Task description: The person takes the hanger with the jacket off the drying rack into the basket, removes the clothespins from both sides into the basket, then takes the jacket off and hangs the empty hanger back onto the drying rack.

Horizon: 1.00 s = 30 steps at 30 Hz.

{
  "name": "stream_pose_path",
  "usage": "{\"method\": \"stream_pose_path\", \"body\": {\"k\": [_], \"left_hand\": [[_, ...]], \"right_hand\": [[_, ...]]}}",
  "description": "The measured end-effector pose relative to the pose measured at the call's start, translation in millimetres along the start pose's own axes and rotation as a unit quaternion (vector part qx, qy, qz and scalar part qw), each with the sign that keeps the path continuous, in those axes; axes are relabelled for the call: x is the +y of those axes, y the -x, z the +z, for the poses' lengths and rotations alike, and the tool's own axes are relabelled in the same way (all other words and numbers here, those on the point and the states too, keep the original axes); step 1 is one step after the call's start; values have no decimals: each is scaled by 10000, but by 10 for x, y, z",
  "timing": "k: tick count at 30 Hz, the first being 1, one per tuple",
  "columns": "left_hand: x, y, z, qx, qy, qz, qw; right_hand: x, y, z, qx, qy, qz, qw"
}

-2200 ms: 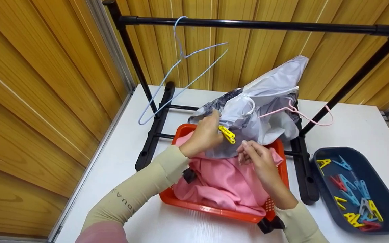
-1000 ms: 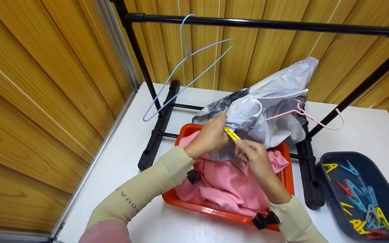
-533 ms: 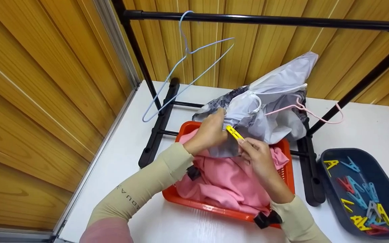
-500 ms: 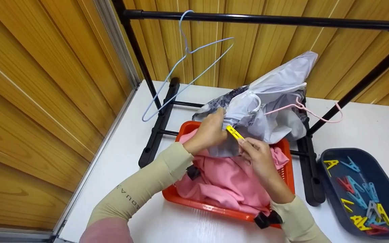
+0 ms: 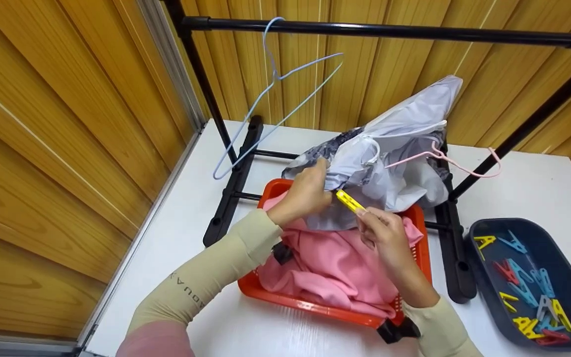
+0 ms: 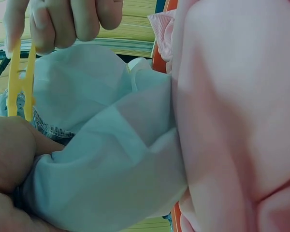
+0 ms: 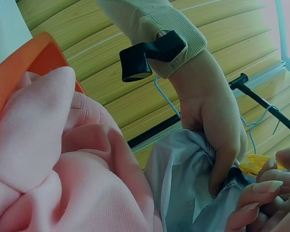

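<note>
My left hand [image 5: 305, 193] grips a bunched white-and-grey garment [image 5: 399, 186] above an orange basket [image 5: 310, 311]. A yellow clothespin [image 5: 350, 201] is pinched between the thumb and fingers of my right hand [image 5: 387, 235]. Its far end points at the cloth beside my left hand. In the left wrist view the clothespin [image 6: 20, 84] stands upright, its tips at the garment's dark stitched hem; whether they bite the cloth I cannot tell. Pink clothing [image 5: 335, 270] fills the basket. A pink hanger [image 5: 409, 159] lies against the garment, its hook to the right.
A black rack's top bar [image 5: 414, 32] spans the back, with a blue hanger [image 5: 310, 65] hooked on its left part. To the right, a dark blue bin [image 5: 558, 263] holds several yellow, blue, red and grey clothespins. Wood-panelled walls stand behind and left.
My right hand was apart from the yellow clothespin at first, then took hold of its end. Over the last half second hand and clothespin shifted slightly right and down. My left hand kept its grip.
</note>
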<state>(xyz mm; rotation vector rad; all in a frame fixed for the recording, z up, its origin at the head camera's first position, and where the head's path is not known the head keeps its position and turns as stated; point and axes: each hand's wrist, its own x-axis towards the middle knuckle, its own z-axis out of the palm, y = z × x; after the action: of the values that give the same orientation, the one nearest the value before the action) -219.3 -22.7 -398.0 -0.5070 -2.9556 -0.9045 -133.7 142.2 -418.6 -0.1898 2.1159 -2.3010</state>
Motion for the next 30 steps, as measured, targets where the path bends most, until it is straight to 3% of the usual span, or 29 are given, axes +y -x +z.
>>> {"method": "stream_pose_path", "body": {"k": [15, 22, 30], "left_hand": [[14, 3, -16, 38, 28, 34, 10000], [11, 15, -24, 50, 37, 91, 9999], [-7, 32, -18, 61, 55, 115, 9999]], "right_hand": [[-38, 60, -77, 29, -130, -492, 9987], [-31, 93, -136, 217, -1037, -512, 9931], [23, 100, -240, 58, -2055, -942, 9741]]}}
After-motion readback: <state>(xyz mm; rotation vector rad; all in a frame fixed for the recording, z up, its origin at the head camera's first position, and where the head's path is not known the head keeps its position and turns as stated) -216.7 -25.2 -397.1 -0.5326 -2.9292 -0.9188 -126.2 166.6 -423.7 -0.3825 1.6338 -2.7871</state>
